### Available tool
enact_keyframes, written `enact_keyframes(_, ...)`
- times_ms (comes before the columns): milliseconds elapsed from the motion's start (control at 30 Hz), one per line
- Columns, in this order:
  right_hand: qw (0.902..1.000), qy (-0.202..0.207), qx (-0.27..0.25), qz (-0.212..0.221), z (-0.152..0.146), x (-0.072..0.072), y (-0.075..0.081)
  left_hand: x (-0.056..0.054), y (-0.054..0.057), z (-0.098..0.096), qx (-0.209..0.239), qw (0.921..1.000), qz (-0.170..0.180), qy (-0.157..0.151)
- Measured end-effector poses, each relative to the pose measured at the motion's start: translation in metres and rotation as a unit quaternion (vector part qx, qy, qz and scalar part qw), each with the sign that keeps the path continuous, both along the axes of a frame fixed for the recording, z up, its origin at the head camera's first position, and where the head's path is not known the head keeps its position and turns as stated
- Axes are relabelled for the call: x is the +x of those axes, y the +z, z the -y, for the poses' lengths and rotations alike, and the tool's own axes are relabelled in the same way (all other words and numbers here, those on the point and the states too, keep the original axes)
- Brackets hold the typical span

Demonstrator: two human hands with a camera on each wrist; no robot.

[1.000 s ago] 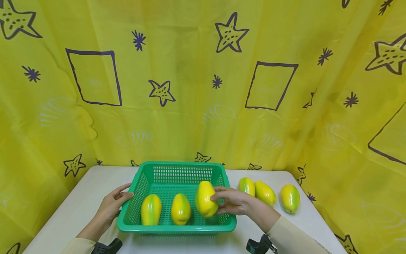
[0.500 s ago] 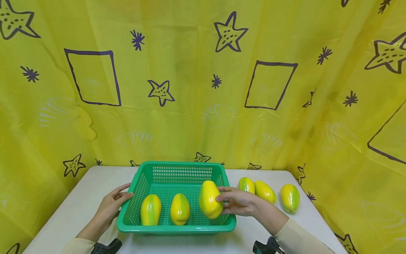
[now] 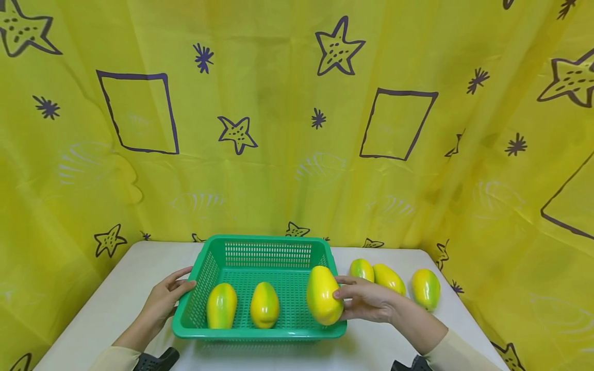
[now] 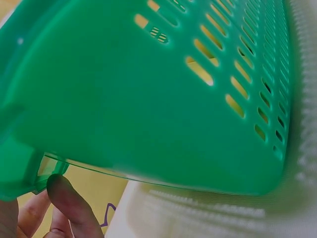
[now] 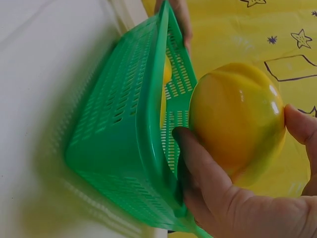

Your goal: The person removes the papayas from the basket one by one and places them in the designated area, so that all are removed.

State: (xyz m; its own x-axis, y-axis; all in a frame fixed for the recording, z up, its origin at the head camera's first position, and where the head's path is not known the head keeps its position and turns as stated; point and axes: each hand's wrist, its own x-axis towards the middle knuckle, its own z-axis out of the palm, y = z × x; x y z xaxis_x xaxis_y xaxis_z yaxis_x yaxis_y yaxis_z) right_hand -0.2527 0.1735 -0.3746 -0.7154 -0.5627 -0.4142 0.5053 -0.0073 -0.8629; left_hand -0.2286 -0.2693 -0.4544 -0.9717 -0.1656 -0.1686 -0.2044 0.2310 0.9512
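Note:
My right hand (image 3: pixel 366 299) holds a glossy yellow-green papaya (image 3: pixel 322 296) over the right rim of the green plastic basket (image 3: pixel 260 334). In the right wrist view, the fingers and thumb pinch this papaya (image 5: pixel 237 119) from its sides, beside the basket rim (image 5: pixel 148 114). My left hand (image 3: pixel 162 299) grips the basket's left rim, thumb on top. From the left wrist, the fingertips (image 4: pixel 69 203) show at the rim's underside. Inside the basket lie one papaya (image 3: pixel 221 305) at the left and another papaya (image 3: pixel 264 305) near the middle.
Right of the basket, a papaya (image 3: pixel 361 270) and a second papaya (image 3: pixel 389 279) lie close together on the white table (image 3: pixel 111 288). One more papaya (image 3: pixel 425 289) lies farther right. A yellow patterned curtain (image 3: pixel 269 180) encloses the back and sides.
My right hand has moved to the right with the papaya, from inside the basket's right part to over its right rim. My left hand has stayed on the left rim.

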Motion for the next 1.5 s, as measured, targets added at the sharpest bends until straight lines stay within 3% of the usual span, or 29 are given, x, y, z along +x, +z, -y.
enact_keyframes(467, 0.9993, 0.018, -0.007, -0.031, -0.032, 0.003, 0.001, -0.001, 0.001, 0.000, 0.000, 1.0000, 0.001, 0.000)
enact_keyframes(867, 0.9999, -0.007, -0.002, -0.010, -0.057, 0.007, -0.002, -0.001, 0.001, 0.000, 0.002, 0.9999, 0.009, 0.003)
enact_keyframes(1167, 0.9995, 0.014, 0.014, -0.024, -0.078, 0.009, -0.017, -0.001, 0.000, 0.000, -0.002, 0.9999, 0.013, 0.005)
enact_keyframes(1500, 0.9999, 0.006, 0.005, -0.009, -0.091, 0.015, -0.030, -0.001, 0.000, 0.000, 0.002, 0.9999, 0.016, 0.004)
